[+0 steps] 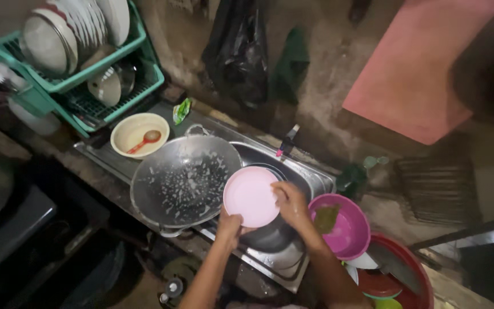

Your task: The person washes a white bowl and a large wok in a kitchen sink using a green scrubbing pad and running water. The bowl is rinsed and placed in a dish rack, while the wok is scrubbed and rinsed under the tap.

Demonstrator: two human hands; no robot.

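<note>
Our left hand (230, 224) grips the rim of a smooth round pink plate (251, 196), while our right hand (290, 201) presses flat on it. A sudsy metal wok (181, 180) sits beside, over the steel sink (310, 177).

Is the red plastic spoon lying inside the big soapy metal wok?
No, the red plastic spoon lies in the cream round bowl beside the big soapy metal wok.
</note>
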